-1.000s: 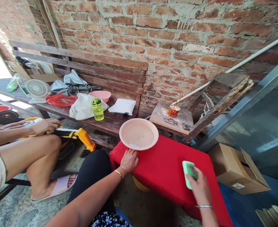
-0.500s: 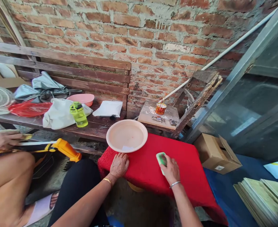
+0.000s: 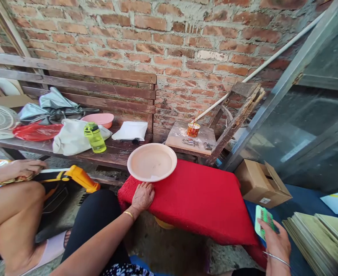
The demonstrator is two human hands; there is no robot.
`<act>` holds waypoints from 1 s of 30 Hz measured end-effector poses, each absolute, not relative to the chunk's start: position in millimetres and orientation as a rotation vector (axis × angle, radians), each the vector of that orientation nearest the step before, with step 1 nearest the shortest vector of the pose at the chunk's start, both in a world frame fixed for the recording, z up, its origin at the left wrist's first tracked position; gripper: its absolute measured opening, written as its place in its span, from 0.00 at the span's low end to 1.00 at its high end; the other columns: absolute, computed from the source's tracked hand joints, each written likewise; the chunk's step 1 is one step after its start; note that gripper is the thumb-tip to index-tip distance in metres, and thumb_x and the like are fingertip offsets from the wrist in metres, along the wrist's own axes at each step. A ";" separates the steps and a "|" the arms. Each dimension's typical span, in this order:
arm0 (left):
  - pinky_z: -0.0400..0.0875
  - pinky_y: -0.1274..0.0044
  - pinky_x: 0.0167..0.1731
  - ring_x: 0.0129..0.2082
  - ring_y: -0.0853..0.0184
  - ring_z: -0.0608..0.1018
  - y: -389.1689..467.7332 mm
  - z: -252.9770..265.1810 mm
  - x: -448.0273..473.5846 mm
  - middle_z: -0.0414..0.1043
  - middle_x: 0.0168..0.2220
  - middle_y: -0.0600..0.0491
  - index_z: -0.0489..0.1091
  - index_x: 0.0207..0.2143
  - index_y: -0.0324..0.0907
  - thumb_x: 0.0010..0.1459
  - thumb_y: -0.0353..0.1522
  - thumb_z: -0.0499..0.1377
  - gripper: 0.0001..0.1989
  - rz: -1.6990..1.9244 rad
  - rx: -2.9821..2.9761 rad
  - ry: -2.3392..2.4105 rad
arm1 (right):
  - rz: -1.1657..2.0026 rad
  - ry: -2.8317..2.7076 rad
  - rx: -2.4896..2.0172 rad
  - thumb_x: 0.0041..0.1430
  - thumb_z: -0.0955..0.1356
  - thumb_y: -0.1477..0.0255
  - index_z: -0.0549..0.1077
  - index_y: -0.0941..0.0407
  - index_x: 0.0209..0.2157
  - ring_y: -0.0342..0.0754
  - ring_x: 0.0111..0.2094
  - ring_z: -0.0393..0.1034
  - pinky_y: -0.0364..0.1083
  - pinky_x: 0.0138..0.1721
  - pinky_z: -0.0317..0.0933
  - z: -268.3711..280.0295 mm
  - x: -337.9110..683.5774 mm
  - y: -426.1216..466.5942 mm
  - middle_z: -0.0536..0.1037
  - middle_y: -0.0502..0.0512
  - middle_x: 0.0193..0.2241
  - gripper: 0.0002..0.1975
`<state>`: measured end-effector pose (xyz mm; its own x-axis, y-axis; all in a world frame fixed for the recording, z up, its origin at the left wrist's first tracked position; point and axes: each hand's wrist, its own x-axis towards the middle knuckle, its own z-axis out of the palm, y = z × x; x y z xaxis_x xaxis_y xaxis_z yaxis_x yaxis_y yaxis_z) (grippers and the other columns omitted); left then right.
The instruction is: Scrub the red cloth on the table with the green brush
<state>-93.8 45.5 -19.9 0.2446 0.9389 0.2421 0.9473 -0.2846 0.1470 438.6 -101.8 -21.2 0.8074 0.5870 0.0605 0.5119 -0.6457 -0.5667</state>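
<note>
My right hand [image 3: 276, 238] grips a green and white scrubbing brush [image 3: 263, 222] out past the right end of the table, its dark bristles partly showing. Palm down, my left hand [image 3: 143, 195] rests on the red tablecloth [image 3: 203, 199] at the table's front left, its fingers lying flat. Its fingertips reach the near side of a pale pink basin [image 3: 131, 168]; I cannot tell whether they touch the rim. Inside the basin, a small whitish patch shows near its front edge.
Behind stands a wooden bench [image 3: 120, 153] with a green water bottle [image 3: 95, 140], bags and a pink bowl [image 3: 107, 120]. A stool [image 3: 176, 132] carries a paper cup and locks. At right are a cardboard box [image 3: 255, 184] and stacked boards [image 3: 318, 237]. Another person's hand [image 3: 28, 168] is at left.
My right hand has carried the brush rightward off the red cloth and past the table's end. My left hand stays by the basin. The other person's hand has shifted rightward.
</note>
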 end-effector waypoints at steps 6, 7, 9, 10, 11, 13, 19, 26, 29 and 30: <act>0.63 0.67 0.45 0.43 0.57 0.75 43.7 -23.2 -90.6 0.76 0.39 0.47 0.74 0.35 0.42 0.62 0.28 0.52 0.10 -0.486 -2.415 -1.896 | 0.307 -0.616 -2.242 0.40 0.68 0.43 0.69 0.51 0.60 0.71 0.39 0.74 0.66 0.40 0.65 -9.6 411.6 -82.5 0.78 0.72 0.39 0.46; 0.63 0.67 0.45 0.43 0.58 0.75 43.5 -24.3 -90.5 0.76 0.39 0.48 0.74 0.35 0.42 0.62 0.28 0.52 0.10 -0.502 -2.411 -1.899 | 0.328 -0.643 -2.230 0.40 0.68 0.44 0.69 0.49 0.59 0.70 0.39 0.74 0.65 0.40 0.65 -3.3 402.0 -77.5 0.78 0.71 0.39 0.44; 0.63 0.67 0.45 0.42 0.58 0.75 42.8 -26.1 -90.6 0.76 0.39 0.48 0.73 0.35 0.42 0.62 0.28 0.53 0.09 -0.529 -2.407 -1.900 | 0.394 -0.723 -2.204 0.42 0.69 0.45 0.71 0.46 0.56 0.67 0.39 0.74 0.63 0.41 0.66 10.2 378.2 -64.0 0.78 0.68 0.40 0.39; 0.63 0.67 0.45 0.42 0.58 0.75 42.4 -26.9 -90.7 0.76 0.39 0.49 0.73 0.34 0.43 0.61 0.28 0.53 0.09 -0.539 -2.410 -1.896 | 0.421 -0.777 -2.187 0.43 0.69 0.44 0.71 0.47 0.54 0.65 0.39 0.75 0.62 0.42 0.66 16.1 364.8 -55.0 0.79 0.66 0.40 0.38; 0.63 0.67 0.44 0.42 0.58 0.75 41.9 -27.5 -90.8 0.76 0.38 0.49 0.73 0.34 0.43 0.61 0.27 0.54 0.09 -0.549 -2.413 -1.891 | 0.445 -0.841 -2.170 0.44 0.69 0.44 0.71 0.49 0.53 0.64 0.39 0.75 0.61 0.43 0.67 20.9 351.0 -44.3 0.79 0.64 0.41 0.37; 0.64 0.67 0.44 0.42 0.59 0.75 40.8 -28.7 -90.7 0.76 0.38 0.50 0.74 0.35 0.43 0.60 0.27 0.54 0.08 -0.573 -2.420 -1.883 | 0.469 -0.989 -2.128 0.43 0.68 0.43 0.71 0.52 0.52 0.61 0.40 0.74 0.58 0.43 0.67 25.3 323.4 -17.9 0.78 0.62 0.42 0.39; 0.64 0.65 0.47 0.42 0.59 0.76 38.7 -33.8 -88.6 0.77 0.39 0.51 0.74 0.41 0.46 0.58 0.26 0.56 0.11 -0.663 -2.428 -1.838 | 0.350 -1.547 -2.102 0.50 0.64 0.51 0.70 0.54 0.54 0.57 0.45 0.70 0.53 0.45 0.64 20.3 235.8 78.1 0.75 0.60 0.43 0.33; 0.65 0.64 0.48 0.39 0.58 0.77 35.9 -40.0 -91.2 0.77 0.36 0.51 0.73 0.42 0.45 0.56 0.25 0.55 0.13 -0.740 -2.423 -1.694 | 0.334 -1.922 -2.090 0.59 0.65 0.66 0.69 0.55 0.57 0.54 0.48 0.69 0.49 0.48 0.61 21.4 136.0 151.2 0.75 0.61 0.45 0.24; 0.66 0.64 0.46 0.39 0.58 0.77 35.4 -43.0 -93.3 0.77 0.36 0.51 0.72 0.41 0.45 0.56 0.24 0.55 0.13 -0.752 -2.401 -1.645 | 0.313 -1.965 -2.090 0.61 0.65 0.67 0.69 0.54 0.57 0.53 0.48 0.69 0.48 0.50 0.60 15.4 129.4 161.6 0.74 0.60 0.46 0.22; 0.66 0.64 0.46 0.39 0.58 0.77 35.2 -43.9 -94.0 0.77 0.36 0.51 0.72 0.41 0.45 0.57 0.24 0.55 0.13 -0.756 -2.398 -1.635 | 0.300 -1.959 -2.109 0.61 0.65 0.67 0.69 0.53 0.57 0.53 0.48 0.69 0.48 0.50 0.60 13.7 134.2 163.3 0.74 0.60 0.47 0.22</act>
<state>-94.0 35.2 -43.9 0.2823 0.8314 0.4787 0.9032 -0.3985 0.1594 134.2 163.3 13.7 0.0767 0.9969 0.0171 0.9461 -0.0673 -0.3169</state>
